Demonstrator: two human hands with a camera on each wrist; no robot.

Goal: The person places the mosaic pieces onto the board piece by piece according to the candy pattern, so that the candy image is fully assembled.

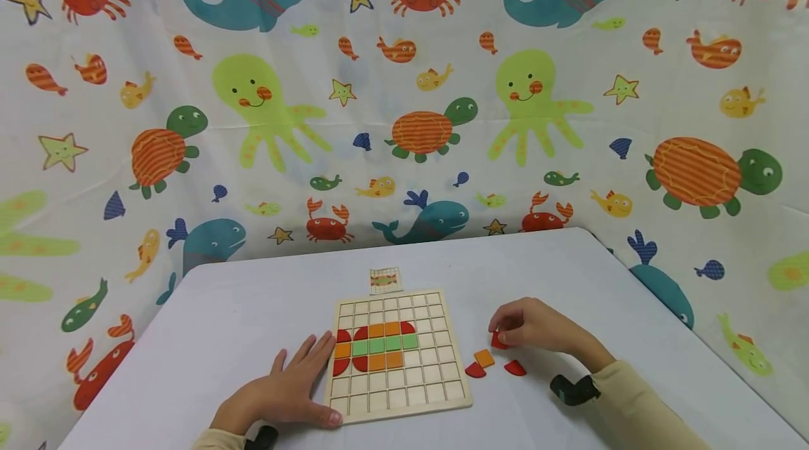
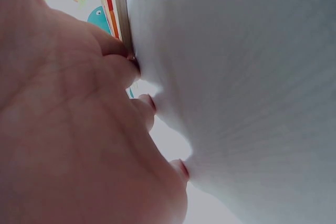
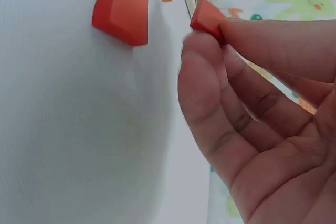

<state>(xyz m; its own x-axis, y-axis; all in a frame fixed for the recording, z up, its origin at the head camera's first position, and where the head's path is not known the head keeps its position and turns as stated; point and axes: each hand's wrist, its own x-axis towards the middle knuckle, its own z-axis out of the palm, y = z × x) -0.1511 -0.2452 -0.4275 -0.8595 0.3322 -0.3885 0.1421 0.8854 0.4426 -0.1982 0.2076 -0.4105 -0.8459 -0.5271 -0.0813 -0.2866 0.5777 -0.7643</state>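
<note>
A square wooden grid board (image 1: 427, 374) lies on the white table. Red, orange and green tiles fill several cells at its left and middle; the green tiles (image 1: 376, 345) form a row between orange and red ones. My left hand (image 1: 284, 388) rests against the board's left edge, fingers extended and thumb at the near left corner. To the right of the board, my right hand (image 1: 545, 329) pinches a red quarter-round tile (image 3: 206, 18) between thumb and fingers, just above the table. Close to that hand lie an orange square tile (image 1: 484, 358) and two red quarter-round tiles, one left (image 1: 475, 370) and one right (image 1: 515, 367).
Behind the board lies a small pattern card (image 1: 385, 281) with a gridded picture in similar colours. The white table (image 1: 272, 302) ends at a curtain (image 1: 354, 176) printed with sea animals. A dark wrist device (image 1: 574, 390) sits by the right sleeve.
</note>
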